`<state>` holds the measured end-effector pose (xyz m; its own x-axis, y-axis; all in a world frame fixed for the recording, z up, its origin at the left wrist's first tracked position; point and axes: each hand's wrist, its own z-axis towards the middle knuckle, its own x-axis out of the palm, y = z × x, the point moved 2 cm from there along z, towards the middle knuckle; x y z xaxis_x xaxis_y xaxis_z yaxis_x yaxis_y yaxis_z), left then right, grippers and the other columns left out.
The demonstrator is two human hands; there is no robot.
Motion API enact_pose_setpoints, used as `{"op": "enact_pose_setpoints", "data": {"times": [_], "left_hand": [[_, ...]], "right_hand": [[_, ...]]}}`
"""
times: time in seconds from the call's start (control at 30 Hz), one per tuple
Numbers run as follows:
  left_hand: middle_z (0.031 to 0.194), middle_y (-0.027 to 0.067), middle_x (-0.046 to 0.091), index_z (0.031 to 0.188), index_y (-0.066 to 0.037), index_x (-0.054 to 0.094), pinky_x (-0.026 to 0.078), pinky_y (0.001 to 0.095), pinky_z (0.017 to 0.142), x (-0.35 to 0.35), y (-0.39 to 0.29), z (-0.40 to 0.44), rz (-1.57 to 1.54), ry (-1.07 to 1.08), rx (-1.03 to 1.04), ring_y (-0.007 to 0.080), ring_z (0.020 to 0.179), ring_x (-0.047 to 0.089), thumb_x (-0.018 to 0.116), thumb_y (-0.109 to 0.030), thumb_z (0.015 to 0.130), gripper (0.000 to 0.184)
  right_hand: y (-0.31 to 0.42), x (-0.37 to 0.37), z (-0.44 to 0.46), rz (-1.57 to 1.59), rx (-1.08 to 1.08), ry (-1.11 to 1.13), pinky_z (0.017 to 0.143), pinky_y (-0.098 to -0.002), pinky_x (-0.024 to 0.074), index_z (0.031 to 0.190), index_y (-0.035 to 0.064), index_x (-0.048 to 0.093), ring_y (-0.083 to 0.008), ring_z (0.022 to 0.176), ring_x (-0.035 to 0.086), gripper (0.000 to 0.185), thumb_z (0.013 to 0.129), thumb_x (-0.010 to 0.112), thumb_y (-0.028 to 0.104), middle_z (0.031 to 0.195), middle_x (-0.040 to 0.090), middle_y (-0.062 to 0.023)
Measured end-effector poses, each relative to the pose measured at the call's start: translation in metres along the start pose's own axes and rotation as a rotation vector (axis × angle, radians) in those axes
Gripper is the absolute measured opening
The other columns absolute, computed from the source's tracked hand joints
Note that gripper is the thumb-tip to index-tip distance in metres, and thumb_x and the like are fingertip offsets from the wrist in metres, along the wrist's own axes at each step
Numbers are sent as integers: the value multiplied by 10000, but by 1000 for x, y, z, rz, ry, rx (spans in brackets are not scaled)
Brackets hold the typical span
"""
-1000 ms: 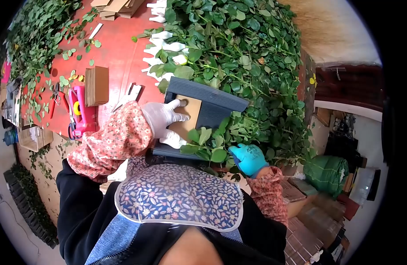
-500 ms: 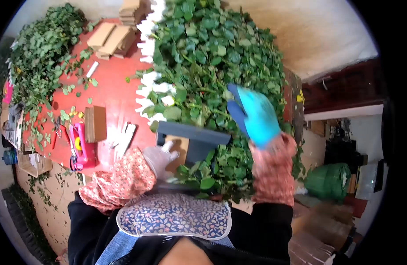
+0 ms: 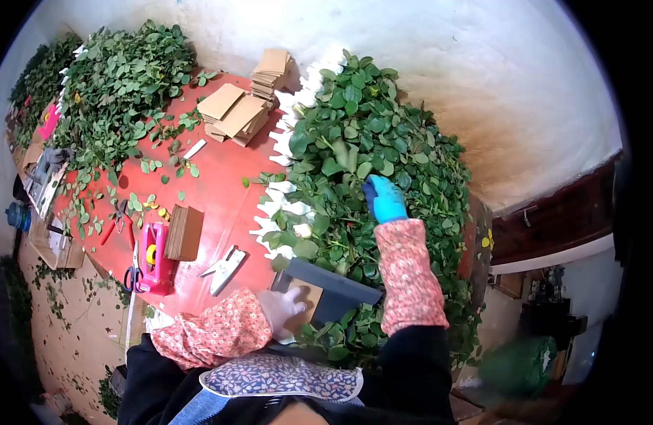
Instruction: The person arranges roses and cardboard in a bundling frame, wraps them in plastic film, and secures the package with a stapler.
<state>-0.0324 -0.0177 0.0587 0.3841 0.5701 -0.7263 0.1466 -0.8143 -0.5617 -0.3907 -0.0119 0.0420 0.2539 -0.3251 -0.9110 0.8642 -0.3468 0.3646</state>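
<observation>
Spreading left hand (image 3: 282,310) over card (image 3: 311,295) in the tray (image 3: 337,292), and reaching with half-curled right hand (image 3: 388,202), hold impossible to tell, into leafy stems (image 3: 418,150) beyond it, likely light, springy, best gripped by stalks.

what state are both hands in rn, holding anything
Left hand: open, fingers spread on the cardboard.
Right hand: at the leafy stems; whether it grips any cannot be told.

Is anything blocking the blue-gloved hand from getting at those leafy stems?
Nothing visible is: the right hand is at the leafy stems, its fingers against the leaves. The left hand, on the cardboard, is off to one side.
</observation>
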Motion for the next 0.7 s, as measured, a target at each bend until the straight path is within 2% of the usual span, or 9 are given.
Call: {"op": "enact_pose_setpoints", "data": {"times": [0.07, 0.1, 0.13, 0.23, 0.27, 0.37, 0.43, 0.53, 0.7], "left_hand": [[1446, 141, 354, 1324, -211, 503, 543, 452, 701, 3, 0, 2, 27, 47, -28, 363, 859, 664, 771, -434, 688, 725], [1433, 144, 363, 1327, -213, 500, 543, 452, 698, 3, -1, 3, 46, 98, -49, 362, 856, 664, 771, -432, 690, 726], [1508, 165, 261, 1404, -130, 433, 529, 430, 838, -18, -12, 0, 22, 245, -91, 351, 985, 637, 772, -380, 720, 804], [1516, 164, 254, 1406, -123, 425, 526, 435, 844, -25, -12, -3, -8, 248, -84, 361, 988, 633, 771, -392, 717, 817], [1426, 145, 345, 1369, -198, 450, 545, 466, 737, -10, -2, -3, 3, 82, -8, 374, 872, 657, 752, -431, 726, 748], [1512, 131, 267, 1437, -227, 369, 547, 461, 748, 5, 7, -2, -42, 14, 15, 382, 883, 656, 749, -426, 735, 823], [1533, 120, 246, 1439, -235, 366, 547, 450, 752, -1, 5, -4, -41, 58, -4, 380, 896, 656, 760, -424, 725, 838], [1526, 107, 268, 1427, -244, 383, 547, 446, 757, 7, 9, -1, -52, 25, -6, 368, 916, 654, 771, -430, 701, 843], [1513, 111, 303, 1398, -239, 422, 543, 441, 790, 5, 6, -1, -89, 32, -17, 362, 980, 645, 777, -414, 691, 810]], "right_hand": [[32, -43, -3, 173, 25, -30, 718, -432, 499, 1194, 97, 594, -354, 815, 623, 353, 850, 527, 60, 975, 631, -150], [32, -56, -6, 54, -61, -80, 709, -428, 501, 1214, 103, 590, -350, 813, 626, 402, 824, 528, 31, 986, 621, -148], [24, -61, -9, 135, -60, -106, 615, -351, 446, 1163, 103, 606, -236, 703, 558, 290, 879, 550, 123, 880, 592, -80], [21, -85, -44, 103, -155, -167, 635, -392, 452, 1104, 80, 618, -296, 749, 565, 278, 829, 586, 104, 884, 586, -116], [23, -94, -60, 67, -195, -171, 642, -405, 454, 1085, 72, 622, -315, 764, 567, 275, 812, 597, 98, 885, 584, -128], [12, -110, -116, -66, -268, -101, 663, -446, 461, 1027, 50, 634, -375, 811, 574, 266, 762, 633, 79, 888, 578, -165], [-47, -97, -163, -282, -287, 4, 663, -443, 458, 1013, 40, 626, -368, 813, 571, 278, 758, 679, 138, 888, 581, -160], [-11, -134, -201, -155, -144, 46, 677, -425, 462, 1060, 43, 622, -335, 817, 574, 296, 769, 663, 82, 914, 580, -142], [-34, -137, -251, -10, 51, 41, 736, -413, 475, 1137, 19, 599, -350, 873, 585, 368, 773, 581, -30, 1003, 592, -150]]}}
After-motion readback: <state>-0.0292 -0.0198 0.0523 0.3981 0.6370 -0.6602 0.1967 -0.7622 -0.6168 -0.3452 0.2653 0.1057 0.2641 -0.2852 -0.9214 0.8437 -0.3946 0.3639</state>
